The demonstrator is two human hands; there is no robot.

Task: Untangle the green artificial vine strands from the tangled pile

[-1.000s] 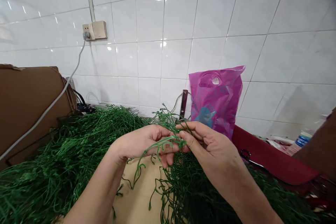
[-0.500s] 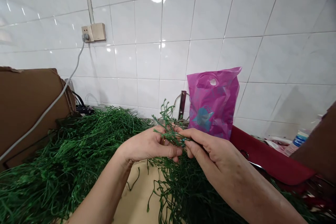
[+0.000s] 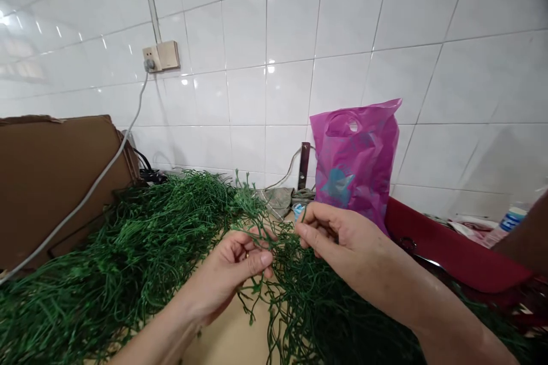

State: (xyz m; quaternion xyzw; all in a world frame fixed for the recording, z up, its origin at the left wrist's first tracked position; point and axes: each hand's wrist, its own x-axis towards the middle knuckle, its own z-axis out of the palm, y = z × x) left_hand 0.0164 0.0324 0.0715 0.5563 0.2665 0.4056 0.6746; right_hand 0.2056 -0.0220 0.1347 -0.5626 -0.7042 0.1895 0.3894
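- Sprig (image 3: 282,239), green plastic: held between both hands, above the bare strip of table
- Left hand (image 3: 233,265): thumb and fingers pinched on it
- Right hand (image 3: 338,234): fingertips closed on it
- Heap (image 3: 128,251): large, loose, lay at left; tangle (image 3: 325,313) lay below the right hand

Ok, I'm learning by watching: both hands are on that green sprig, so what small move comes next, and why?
Probably ease the hands slightly apart and upward. The left hand and right hand each pinch the green sprig, and its lower strands hang into the tangled green pile beneath; a gentle lift would likely free it.
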